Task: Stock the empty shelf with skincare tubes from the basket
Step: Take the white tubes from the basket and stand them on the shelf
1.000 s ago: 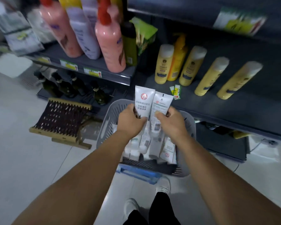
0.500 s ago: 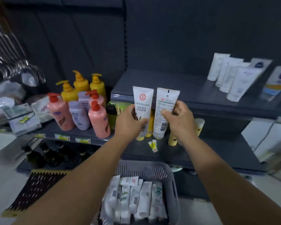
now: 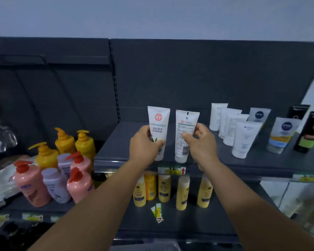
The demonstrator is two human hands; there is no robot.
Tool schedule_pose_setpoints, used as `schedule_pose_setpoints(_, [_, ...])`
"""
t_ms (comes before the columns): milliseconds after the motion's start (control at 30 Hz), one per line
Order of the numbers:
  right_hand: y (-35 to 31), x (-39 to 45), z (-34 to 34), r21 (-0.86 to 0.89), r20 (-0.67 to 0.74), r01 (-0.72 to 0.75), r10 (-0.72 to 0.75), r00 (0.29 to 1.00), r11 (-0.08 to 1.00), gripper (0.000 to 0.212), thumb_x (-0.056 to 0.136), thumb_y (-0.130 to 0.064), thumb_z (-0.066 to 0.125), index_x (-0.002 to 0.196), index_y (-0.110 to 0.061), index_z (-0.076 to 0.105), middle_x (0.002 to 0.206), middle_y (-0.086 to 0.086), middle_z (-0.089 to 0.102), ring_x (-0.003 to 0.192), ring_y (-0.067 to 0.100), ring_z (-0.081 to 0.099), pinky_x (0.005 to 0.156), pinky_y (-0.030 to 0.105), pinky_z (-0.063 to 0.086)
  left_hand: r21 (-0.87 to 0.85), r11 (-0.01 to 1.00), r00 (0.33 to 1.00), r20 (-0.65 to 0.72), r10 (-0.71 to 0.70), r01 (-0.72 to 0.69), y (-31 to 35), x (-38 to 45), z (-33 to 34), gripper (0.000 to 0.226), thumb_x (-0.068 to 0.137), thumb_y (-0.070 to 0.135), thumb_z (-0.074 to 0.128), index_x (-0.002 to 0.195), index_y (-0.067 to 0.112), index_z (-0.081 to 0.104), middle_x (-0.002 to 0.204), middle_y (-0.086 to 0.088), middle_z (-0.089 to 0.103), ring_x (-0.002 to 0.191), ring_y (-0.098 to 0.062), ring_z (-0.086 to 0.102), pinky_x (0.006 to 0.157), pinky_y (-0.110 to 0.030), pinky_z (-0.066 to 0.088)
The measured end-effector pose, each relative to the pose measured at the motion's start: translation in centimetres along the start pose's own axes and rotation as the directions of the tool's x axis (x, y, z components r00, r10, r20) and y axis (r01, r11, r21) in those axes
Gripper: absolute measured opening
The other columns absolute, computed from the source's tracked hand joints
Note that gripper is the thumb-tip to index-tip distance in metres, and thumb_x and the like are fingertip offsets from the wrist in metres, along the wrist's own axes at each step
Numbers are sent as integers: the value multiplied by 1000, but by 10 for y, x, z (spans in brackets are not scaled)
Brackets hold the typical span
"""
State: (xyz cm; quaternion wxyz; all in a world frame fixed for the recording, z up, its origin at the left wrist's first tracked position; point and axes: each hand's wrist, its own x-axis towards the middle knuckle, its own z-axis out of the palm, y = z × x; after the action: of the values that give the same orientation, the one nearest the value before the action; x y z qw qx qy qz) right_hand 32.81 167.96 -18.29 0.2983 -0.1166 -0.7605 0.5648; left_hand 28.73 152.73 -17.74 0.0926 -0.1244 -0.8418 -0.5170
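Holding two tubes up at once, the person brings both to the dark grey metal shelf [image 3: 127, 142] at mid-frame. Left hand [image 3: 145, 144] is wrapped round the lower half of a white squeeze tube with a red round logo [image 3: 159, 124]; right hand [image 3: 201, 142] pinches a white squeeze tube with its printed back label and barcode [image 3: 184, 134] facing us. Both tubes stand upright, long axis vertical, flat crimped ends up, caps down, poised over the shelf's front edge. Gripped low, I'd say, so the caps can be set down cleanly and each tube will stand on its own. One shows its front, the other its back, so the right one probably wants a turn. Further right in the frame, a row of plain white standing tubes [image 3: 230, 127] already sits cap-down the same way. Bare shelf lies just behind the hands, likely the target.
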Motion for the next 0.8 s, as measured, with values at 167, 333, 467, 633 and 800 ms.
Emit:
schedule_pose_setpoints(167, [29,72,-6,-29,-33,-28,27,999,999,19,86,-19,65,99,-31,59,98,-14,69,91,6,65,89,40,53,-2,1000,1000,-7,-21,21,5,60,49,41,80,17,74,116,20,56,110,7,65,93,-9,58,76,-23,45])
schedule_pose_setpoints(333, [57,142,-5,-39,-52,-43,41,998,998,18,88,-19,64,100,-31,57,97,-14,69,90,6,65,86,35,53,12,998,998,4,-64,64,6,120,99,38,80,16,72,113,19,54,98,9,63,87,-11,60,75,-23,46])
schedule_pose_setpoints(467, [77,188,-1,-46,-82,-69,65,995,997,19,89,-18,63,106,-25,59,98,-13,68,92,8,66,82,29,51,21,997,997,13,-80,79,2,157,135,35,80,15,73,110,20,54,94,9,62,84,-10,58,72,-22,43])
schedule_pose_setpoints(633, [101,224,7,-48,-86,-97,92,992,994,21,89,-16,62,101,-31,54,96,-13,67,92,10,64,91,39,52,25,995,995,14,-99,99,-4,190,168,33,79,13,73,106,17,54,85,6,60,77,-11,57,70,-22,42])
schedule_pose_setpoints(800, [114,237,15,-46,-68,-95,92,993,994,22,90,-14,60,108,-27,56,99,-12,68,92,8,65,92,34,52,28,993,993,-31,-112,113,-9,209,179,30,80,11,71,103,17,52,82,7,58,77,-13,56,69,-23,42])
